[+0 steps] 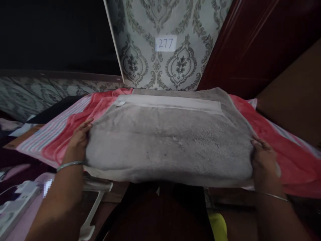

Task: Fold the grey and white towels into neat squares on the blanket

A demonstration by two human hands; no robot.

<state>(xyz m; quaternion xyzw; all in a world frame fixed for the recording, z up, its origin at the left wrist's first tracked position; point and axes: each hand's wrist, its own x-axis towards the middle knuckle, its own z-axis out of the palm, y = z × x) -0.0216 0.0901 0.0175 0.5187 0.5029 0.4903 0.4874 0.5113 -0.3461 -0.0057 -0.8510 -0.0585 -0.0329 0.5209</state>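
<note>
Head view: both hands [81,139] grip the gray cloth [160,144], covering part of the red cloth [278,147].

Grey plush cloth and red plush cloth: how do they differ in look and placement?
The grey plush cloth lies on top; the red plush cloth lies beneath, showing on both sides.
The left hand and right hand hold the grey cloth's sides; neither appears to grip the red cloth.
The grey cloth has a white band near its far edge; none shows on the red cloth.
Both look soft.
</note>
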